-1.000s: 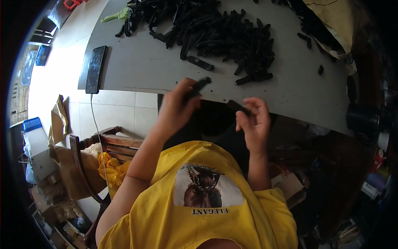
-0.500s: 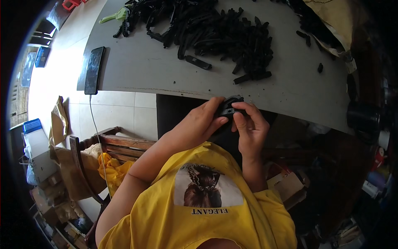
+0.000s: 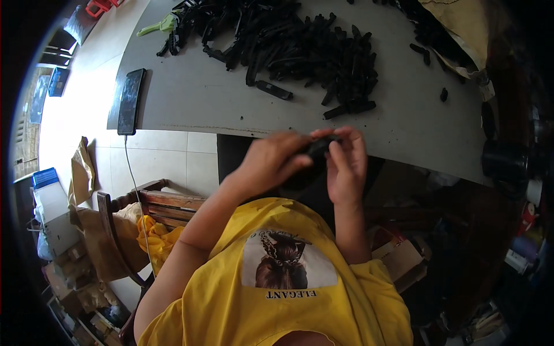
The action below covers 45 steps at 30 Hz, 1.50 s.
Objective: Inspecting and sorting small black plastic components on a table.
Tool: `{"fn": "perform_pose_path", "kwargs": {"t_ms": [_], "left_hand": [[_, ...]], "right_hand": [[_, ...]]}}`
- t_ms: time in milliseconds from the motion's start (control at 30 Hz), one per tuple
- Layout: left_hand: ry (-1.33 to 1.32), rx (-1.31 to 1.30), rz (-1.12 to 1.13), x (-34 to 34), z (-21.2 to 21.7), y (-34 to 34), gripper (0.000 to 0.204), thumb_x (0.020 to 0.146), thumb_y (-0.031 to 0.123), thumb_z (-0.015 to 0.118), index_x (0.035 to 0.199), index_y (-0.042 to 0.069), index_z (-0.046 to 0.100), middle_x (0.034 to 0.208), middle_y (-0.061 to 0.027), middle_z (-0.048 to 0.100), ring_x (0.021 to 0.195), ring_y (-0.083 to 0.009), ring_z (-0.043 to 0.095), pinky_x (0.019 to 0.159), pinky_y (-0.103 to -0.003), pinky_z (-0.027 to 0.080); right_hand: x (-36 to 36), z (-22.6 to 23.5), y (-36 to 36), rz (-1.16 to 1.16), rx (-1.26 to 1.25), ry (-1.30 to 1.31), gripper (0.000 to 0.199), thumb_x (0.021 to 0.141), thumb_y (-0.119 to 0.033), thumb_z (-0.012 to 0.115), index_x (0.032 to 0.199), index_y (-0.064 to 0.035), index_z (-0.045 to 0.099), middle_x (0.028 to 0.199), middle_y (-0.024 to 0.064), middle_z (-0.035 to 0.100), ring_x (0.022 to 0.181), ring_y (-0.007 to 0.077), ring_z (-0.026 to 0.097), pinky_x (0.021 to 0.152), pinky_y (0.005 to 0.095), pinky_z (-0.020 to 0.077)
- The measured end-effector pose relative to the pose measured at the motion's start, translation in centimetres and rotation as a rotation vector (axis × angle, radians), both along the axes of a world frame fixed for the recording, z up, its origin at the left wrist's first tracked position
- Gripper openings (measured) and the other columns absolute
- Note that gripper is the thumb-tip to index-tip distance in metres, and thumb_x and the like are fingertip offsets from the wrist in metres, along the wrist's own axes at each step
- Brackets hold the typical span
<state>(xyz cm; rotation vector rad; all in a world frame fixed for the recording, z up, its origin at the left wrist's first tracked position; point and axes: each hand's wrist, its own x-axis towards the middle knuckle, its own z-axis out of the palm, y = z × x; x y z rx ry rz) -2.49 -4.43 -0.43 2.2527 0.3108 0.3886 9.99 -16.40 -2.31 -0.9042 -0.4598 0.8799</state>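
A small black plastic piece (image 3: 318, 149) is held between both hands at the table's near edge; its exact kind is blurred. My left hand (image 3: 274, 158) grips it from the left, thumb and fingers closed on it. From the right, my right hand (image 3: 348, 164) pinches its far end, the fingertips bent over it. Beyond the hands a large heap of black plastic parts (image 3: 283, 55) covers the far middle of the table. One long black part (image 3: 274, 90) lies a little apart in front of the heap.
The grey table (image 3: 190, 95) bears a phone (image 3: 132, 101) with a white cable at its left edge. A green-handled tool (image 3: 158, 26) lies by the heap. At far right is a brown paper sack (image 3: 461, 29). A wooden chair (image 3: 173, 199) stands at left.
Both hands have shifted slightly and turned around the black piece. The right fingers have risen and curled over its far end, and less of the piece shows.
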Motion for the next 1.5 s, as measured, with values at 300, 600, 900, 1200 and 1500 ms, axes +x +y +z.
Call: {"fn": "perform_pose_path", "kwargs": {"t_ms": [300,600,900,1200,1500], "left_hand": [[0.107,0.75,0.379,1.1,-1.0,5.1,0.03,0.074,0.006,0.061,0.104,0.007,0.056,0.098,-0.01,0.053,0.091,-0.0264,0.052,0.078,-0.034,0.044],[0.151,-0.369,0.38,0.3,1.2,2.0,0.031,0.083,0.011,0.062,0.109,0.003,0.047,0.09,-0.0162,0.06,0.081,-0.0355,0.06,0.068,-0.034,0.047],[0.031,-0.261,0.133,0.7,1.9,-1.3,0.044,0.086,0.016,0.06,0.117,-0.004,0.038,0.093,-0.0266,0.058,0.088,-0.0434,0.056,0.072,-0.042,0.046],[-0.006,-0.288,0.012,0.4,2.2,-1.3,0.038,0.087,0.009,0.054,0.12,-0.003,0.041,0.088,-0.0213,0.059,0.081,-0.0399,0.058,0.07,-0.038,0.047],[-0.182,0.109,0.238,2.6,-0.7,3.1,0.025,0.081,0.016,0.064,0.102,0.005,0.055,0.088,-0.0115,0.057,0.085,-0.0307,0.056,0.072,-0.039,0.045]], "right_hand": [[3.7,0.9,3.5,-0.209,-1.031,-1.468,0.014,0.089,-0.021,0.056,0.094,-0.0084,0.058,0.079,0.0086,0.063,0.071,0.0274,0.062,0.059,0.0369,0.0479],[3.2,1.0,1.4,-0.169,-0.734,-1.043,0.011,0.084,-0.01,0.062,0.092,-0.006,0.055,0.075,0.0033,0.059,0.059,0.0164,0.057,0.051,0.0289,0.0432],[-0.2,2.3,0.9,-0.113,-0.302,-0.326,0.02,0.08,-0.011,0.071,0.088,-0.0027,0.054,0.069,-0.0011,0.056,0.053,0.0039,0.047,0.047,0.0173,0.0376],[-1.0,2.5,0.7,-0.298,-0.273,-0.249,0.026,0.076,-0.01,0.074,0.09,-0.0036,0.054,0.071,-0.0007,0.054,0.051,0.0046,0.045,0.047,0.0172,0.0355],[2.3,0.2,2.1,-0.185,-0.201,-0.078,0.022,0.075,-0.008,0.071,0.089,-0.0071,0.054,0.075,-0.0022,0.052,0.063,0.0089,0.051,0.058,0.0232,0.0442]]}}
